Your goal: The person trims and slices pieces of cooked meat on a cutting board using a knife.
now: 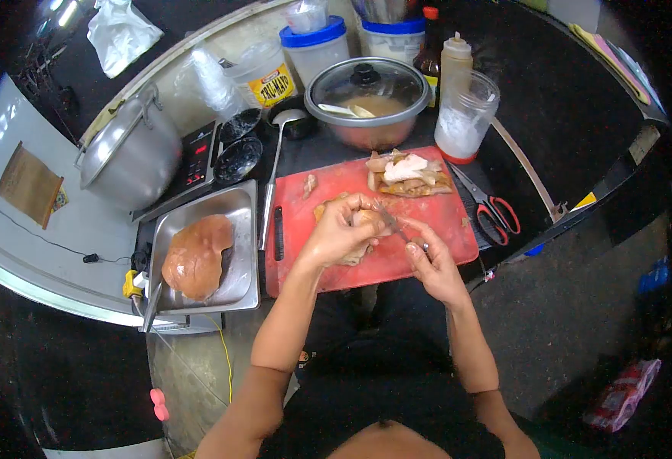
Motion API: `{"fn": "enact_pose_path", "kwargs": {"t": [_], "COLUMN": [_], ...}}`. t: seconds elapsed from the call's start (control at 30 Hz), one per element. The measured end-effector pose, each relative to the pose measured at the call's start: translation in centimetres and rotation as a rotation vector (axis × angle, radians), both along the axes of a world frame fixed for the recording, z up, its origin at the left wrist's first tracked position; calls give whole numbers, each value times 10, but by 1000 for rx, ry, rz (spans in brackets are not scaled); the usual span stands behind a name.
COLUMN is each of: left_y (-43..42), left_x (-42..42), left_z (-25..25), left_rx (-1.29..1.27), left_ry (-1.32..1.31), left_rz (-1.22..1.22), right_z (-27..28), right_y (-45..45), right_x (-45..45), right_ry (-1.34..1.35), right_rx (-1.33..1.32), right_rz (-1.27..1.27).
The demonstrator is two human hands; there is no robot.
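My left hand is closed on a piece of meat above the red cutting board. My right hand is wrapped round the handle of a small knife, whose blade reaches the meat near my left fingertips. More meat lies on the board under my left hand, partly hidden by it. At the board's far right sits a pile of cut meat with a pale piece on top. A small scrap lies at the upper left of the board.
Left of the board is a steel tray with a large piece of meat. A ladle lies between them. Scissors lie to the right. Behind stand a lidded pot, a jar, bottles and a big pot.
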State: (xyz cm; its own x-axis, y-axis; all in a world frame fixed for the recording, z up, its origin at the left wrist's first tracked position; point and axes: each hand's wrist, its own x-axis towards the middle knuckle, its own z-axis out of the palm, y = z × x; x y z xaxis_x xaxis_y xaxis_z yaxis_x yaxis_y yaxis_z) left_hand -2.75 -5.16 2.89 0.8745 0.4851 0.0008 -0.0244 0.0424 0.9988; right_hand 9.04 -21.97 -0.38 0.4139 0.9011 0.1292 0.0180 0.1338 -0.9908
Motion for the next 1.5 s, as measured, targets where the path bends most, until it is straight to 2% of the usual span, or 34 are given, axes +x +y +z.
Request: {"fn": "enact_pose_path", "kwargs": {"t": [0.07, 0.37, 0.5, 0.57, 0.63, 0.7, 0.77, 0.8, 0.87, 0.93, 1.0, 1.07, 1.17, 1.23, 1.3, 1.33, 1.43, 1.5], "left_y": [0, 11, 18, 45, 77, 77, 59, 57, 56, 37, 12, -13, -14, -18, -18, -15, -9, -12], "left_x": [1, 2, 16, 32, 58, 66, 66, 64, 61, 47, 29, 14, 10, 11, 10, 10, 15, 18], "left_z": [1, -3, 0, -19, -42, -41, -12, -12, -10, 2, 4, -1, -49, -52, -45, -48, -56, -49], "left_rx": [27, -145, 245, 457, 643, 594, 316, 357, 446, 916, 1284, 1553, 1494, 1498, 1527, 1513, 1509, 1571], "left_ry": [45, -17, 40, -24, 4, 101, 245, 268, 310, 281, 319, 426, 426, 427, 598, 523, 366, 356], "left_rz": [28, -36, 150, 250, 353, 298, 84, 62, 12, 112, 125, 42, 208, 229, 139, 158, 187, 152], "right_z": [2, -2, -1, 2, -3, -2, -3, -4, -8, -5, 8, 0, -11, -3, -4, -6, -22, -34], "right_y": [-1, -6, -17, -23, -28, -34, -38, -41, -44, -48, -57, -61, -69, -71, -77, -78, -82, -85], "right_x": [0, 6, 7, 8, 13, 14, 14, 15, 18, 17, 16, 18, 23, 22, 23, 24, 26, 32], "right_ry": [1, -40, -90, -38, -101, -143, -184, -203, -440, -520, -441, -484, -597, -634, -579, -553, -542, -500], "right_rx": [-24, 14, -11, -11, -37, -80, -108, -120, -96, -189, -399, -302, -280, -303, -386, -422, -317, -243], "right_rz": [-58, -108, -209, -262, -301, -312, -300, -297, -364, -383, -351, -380, -429, -441, -413, -398, -440, -443]}}
